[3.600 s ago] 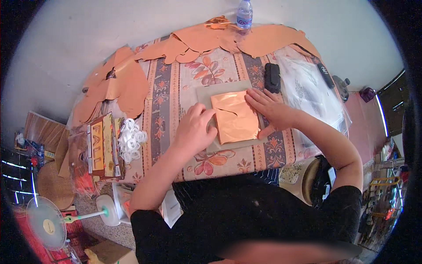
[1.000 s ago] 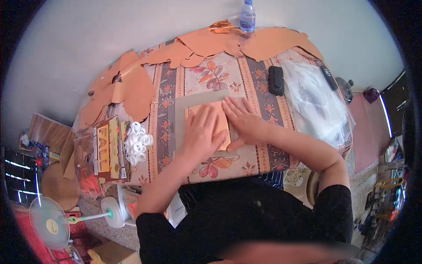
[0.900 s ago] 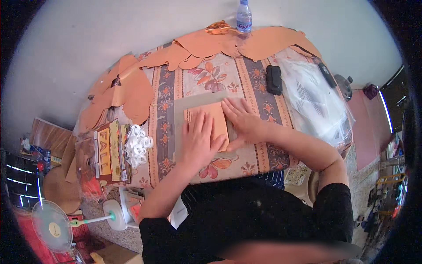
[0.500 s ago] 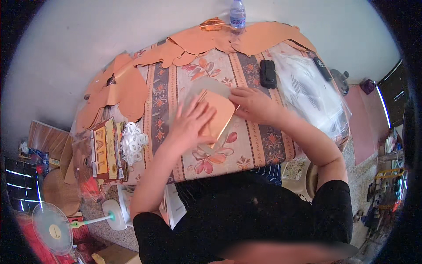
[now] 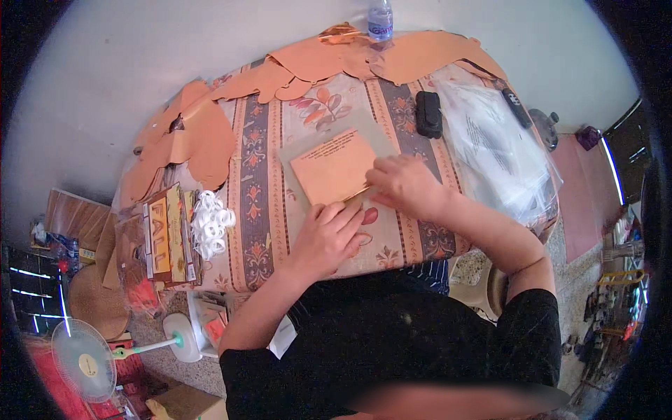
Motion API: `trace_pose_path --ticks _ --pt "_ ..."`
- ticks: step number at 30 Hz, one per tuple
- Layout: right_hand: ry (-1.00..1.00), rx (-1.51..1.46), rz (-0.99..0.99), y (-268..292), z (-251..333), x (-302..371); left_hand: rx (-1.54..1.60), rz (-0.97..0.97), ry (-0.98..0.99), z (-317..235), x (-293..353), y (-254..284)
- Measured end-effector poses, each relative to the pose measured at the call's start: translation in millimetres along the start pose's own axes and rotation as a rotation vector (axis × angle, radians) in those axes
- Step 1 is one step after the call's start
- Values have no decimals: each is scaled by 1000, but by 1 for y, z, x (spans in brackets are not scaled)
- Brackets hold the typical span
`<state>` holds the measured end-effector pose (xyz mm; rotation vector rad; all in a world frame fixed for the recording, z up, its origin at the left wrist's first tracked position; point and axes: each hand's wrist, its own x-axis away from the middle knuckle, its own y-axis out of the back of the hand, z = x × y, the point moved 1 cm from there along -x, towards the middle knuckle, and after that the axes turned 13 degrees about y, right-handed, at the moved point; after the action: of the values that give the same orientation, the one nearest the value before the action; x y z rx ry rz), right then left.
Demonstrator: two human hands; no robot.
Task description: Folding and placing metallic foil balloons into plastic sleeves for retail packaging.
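Since the earlier frame, your left hand (image 5: pixel 327 234) has moved, in head view, from the top of the flat, shiny-edged orange rectangular packet (image 5: pixel 332 168) to its near edge. Your right hand (image 5: pixel 404 183) touches its right corner; whether your fingers grasp it, one cannot tell. The packet lies tilted on a grey rectangular sheet (image 5: pixel 378 140).

- Clear plastic bottle (image 5: pixel 380 22): upright, top centre of the frame.
- Black oblong case (image 5: pixel 429 115): upper right of centre.
- Round-headed fan (image 5: pixel 84 360): lower left.
- Brown cardboard box (image 5: pixel 194 404): bottom left.
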<state>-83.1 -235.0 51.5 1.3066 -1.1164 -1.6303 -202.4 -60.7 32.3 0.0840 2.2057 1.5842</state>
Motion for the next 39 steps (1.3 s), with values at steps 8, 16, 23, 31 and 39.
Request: trace_pose_path --ticks 8,16,23,31,39 --pt "83 -6 -11 -22 4 -4 -57 -85 -58 2 4 -6" --pt "10 1 91 -27 2 -14 -8 -50 -43 6 3 -5" --pt "46 18 7 -35 -6 -9 97 -37 -7 10 3 -7" --pt "-9 16 40 -13 -22 16 23 -61 -20 12 9 -5" --pt "93 150 -93 -16 -13 18 16 -65 -21 9 9 -2"
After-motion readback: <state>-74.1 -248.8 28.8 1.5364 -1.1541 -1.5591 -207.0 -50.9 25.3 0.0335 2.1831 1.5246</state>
